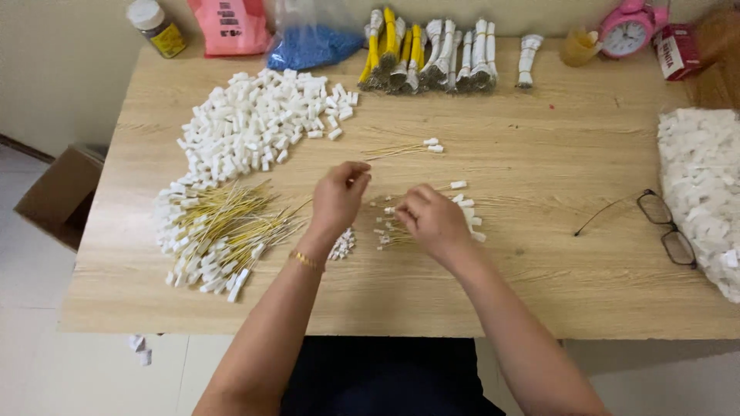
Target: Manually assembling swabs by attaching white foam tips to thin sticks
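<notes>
My left hand point(338, 197) hovers over the table middle with fingertips pinched together, seemingly on a small white connector that I cannot make out clearly. My right hand point(433, 219) rests over a small cluster of white connectors and thin yellow wires point(467, 212), its fingers curled onto them. A little heap of white connectors point(342, 244) lies by my left wrist. Left of it spreads a pile of yellow wires with white connectors fitted point(220, 231). A big heap of loose white connectors point(258, 123) lies at the back left.
Bundled yellow and white wire sets point(428, 54) line the back edge beside a blue bag point(312, 42), pink bag point(230, 25), jar point(157, 28) and pink clock point(628, 31). Glasses point(667, 227) and a bag of white connectors point(705, 185) sit right. A cardboard box point(58, 192) stands on the floor left.
</notes>
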